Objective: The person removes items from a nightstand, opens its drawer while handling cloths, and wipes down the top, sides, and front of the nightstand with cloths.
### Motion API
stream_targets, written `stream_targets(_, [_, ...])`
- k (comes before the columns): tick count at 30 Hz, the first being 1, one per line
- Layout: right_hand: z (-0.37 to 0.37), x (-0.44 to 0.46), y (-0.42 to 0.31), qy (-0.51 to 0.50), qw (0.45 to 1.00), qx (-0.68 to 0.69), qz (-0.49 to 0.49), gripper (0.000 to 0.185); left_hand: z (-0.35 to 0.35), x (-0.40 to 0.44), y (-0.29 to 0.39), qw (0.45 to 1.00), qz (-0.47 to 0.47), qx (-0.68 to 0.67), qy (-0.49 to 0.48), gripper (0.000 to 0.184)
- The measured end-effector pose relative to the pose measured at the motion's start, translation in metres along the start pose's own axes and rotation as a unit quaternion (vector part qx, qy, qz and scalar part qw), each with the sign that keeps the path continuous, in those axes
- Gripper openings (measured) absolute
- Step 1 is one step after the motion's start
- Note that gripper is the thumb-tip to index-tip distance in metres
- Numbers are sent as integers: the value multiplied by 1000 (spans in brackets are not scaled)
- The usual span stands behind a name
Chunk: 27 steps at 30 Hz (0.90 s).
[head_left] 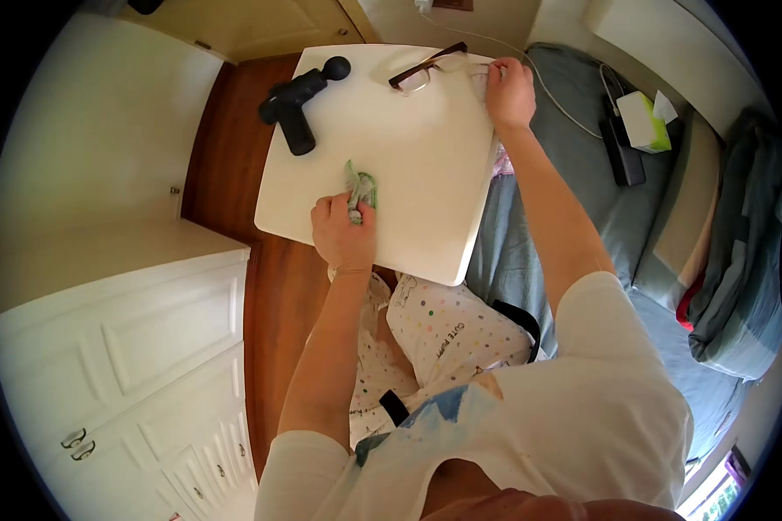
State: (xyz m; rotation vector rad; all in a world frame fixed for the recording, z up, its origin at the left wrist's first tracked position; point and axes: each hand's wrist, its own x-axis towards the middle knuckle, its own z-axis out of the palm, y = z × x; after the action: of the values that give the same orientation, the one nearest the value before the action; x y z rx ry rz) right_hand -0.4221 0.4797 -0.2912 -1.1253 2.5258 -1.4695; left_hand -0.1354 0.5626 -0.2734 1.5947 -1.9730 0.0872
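Observation:
Near the front left of the white table [408, 165], my left hand [343, 233] is closed on a crumpled green-and-white wrapper [361, 189]. Part of the wrapper sticks out past the fingertips, and the rest is hidden by them. My right hand [510, 91] is at the far right edge of the table, its fingers curled in. A small pale pinkish thing [480, 76] shows beside those fingers, too little of it visible to name. Just left of this hand lies a pair of glasses [427, 68] with dark upper rims.
A black massage gun [297, 108] lies at the table's far left. To the right is a bed [573, 165] with a tissue box [643, 122], a black box-shaped device [622, 152] and folded bedding [738, 286]. A white cable [552, 95] runs beside my right hand. White cabinets [148, 347] stand left.

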Motion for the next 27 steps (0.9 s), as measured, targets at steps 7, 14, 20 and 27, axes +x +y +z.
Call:
stream_targets(7, [-44,-86,-13,-76,994,40,-75,10,-3,2,2,1000,3,1,-4,19])
stream_targets(14, [-102,-189,-39,-165,944,36,-284,8,-3,1,2,1000,2,5,1,20])
stream_targets(20, [-163,-229,-5,-384,900,135,-156,6,4,0,0,998,36,26,33,19])
stream_targets(27, [-195,-185,25,-174,800,446,362,15,6,-2,2,998,36,30,29,19])
